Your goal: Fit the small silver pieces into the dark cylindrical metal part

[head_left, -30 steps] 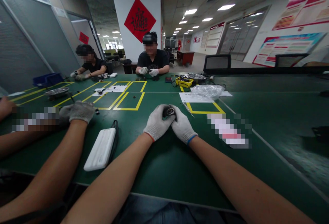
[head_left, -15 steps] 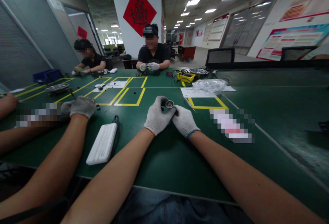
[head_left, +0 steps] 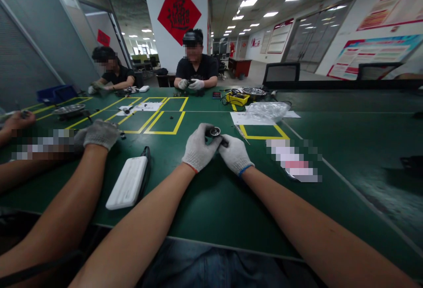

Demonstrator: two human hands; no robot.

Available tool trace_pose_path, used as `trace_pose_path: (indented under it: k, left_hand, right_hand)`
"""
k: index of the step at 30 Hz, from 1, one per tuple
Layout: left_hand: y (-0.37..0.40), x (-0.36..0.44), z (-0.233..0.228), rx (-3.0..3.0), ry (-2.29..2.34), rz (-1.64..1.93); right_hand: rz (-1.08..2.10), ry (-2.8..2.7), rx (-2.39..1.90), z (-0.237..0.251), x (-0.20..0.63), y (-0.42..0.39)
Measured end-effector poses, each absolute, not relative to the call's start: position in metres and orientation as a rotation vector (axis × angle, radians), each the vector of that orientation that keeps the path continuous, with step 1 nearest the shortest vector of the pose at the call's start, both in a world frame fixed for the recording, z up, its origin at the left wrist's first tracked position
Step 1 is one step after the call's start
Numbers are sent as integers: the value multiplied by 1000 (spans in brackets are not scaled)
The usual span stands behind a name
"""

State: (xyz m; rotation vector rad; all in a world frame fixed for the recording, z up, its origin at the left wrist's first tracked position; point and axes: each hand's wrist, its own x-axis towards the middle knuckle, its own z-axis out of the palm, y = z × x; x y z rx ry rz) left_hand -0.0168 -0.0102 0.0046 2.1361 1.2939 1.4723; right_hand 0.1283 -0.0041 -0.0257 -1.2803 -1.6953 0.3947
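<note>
In white knit gloves, both my hands meet above the green table. My left hand (head_left: 199, 147) is closed around a small round metal part (head_left: 215, 132) with a pale rim and a hollow, dark-centred face turned up. Against its lower right side, my right hand (head_left: 235, 153) is closed in a pinch. A dark bit (head_left: 225, 143) shows at its fingertips; whether it belongs to the round part I cannot tell. Left of my forearm lies a white power bank (head_left: 127, 182) with a black strap. Tweezers (head_left: 243, 134) lie beyond my right hand.
A neighbour's gloved hand (head_left: 101, 134) works close on my left. Across the table sit two people in dark shirts. A plastic bag (head_left: 267, 112), yellow tray (head_left: 238, 99), metal dish (head_left: 69, 110) and blue bin (head_left: 57, 94) stand around. Yellow tape (head_left: 161, 132) marks rectangles.
The round part has tilted in my fingers, so its face shows less fully and its rim more. My hands stay together. At far left, another person's bare hand has come further into view.
</note>
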Motion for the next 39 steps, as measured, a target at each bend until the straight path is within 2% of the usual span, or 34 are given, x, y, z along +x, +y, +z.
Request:
trace_pose_path:
  k: [20,32,39]
  left_hand:
    - [-2,-19,6,1885,1209,1551]
    - [-2,-19,3,1943,1195,1529]
    - [-5,-18,1,2031,1197,1474]
  right_hand:
    - [333,-1696,-1213,-23,127,-6]
    - [375,-1697,-1116,-26,129,-2]
    - [353,-1638,-1251,-27,128,0]
